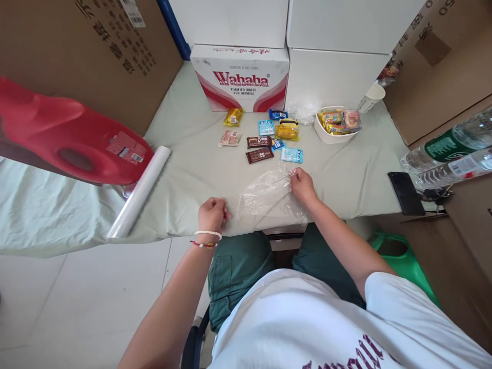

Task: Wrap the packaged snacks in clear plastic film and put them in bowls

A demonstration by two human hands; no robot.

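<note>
My right hand [303, 185] pinches the upper right edge of a clear plastic bag [265, 197], which lies crumpled and half spread near the table's front edge. Just left of the bag is my left hand [212, 214], its fingers curled closed; whether anything is between them is hidden. Beyond the bag lie two brown-wrapped snacks [260, 155], light blue packets [292, 155], a yellow-wrapped snack [287, 130], a dark blue packet [278, 114] and a pinkish packet [230, 138]. Another yellow packet [233, 117] rests by the water carton.
A white bowl [335, 137] holds several wrapped snacks, with a paper cup [371, 97] behind it. At the back stands a Wahaha carton [242, 82]. Left are a red jug [77, 133] and a plastic film roll [140, 192]; right, a phone [406, 193] and bottles [453, 146].
</note>
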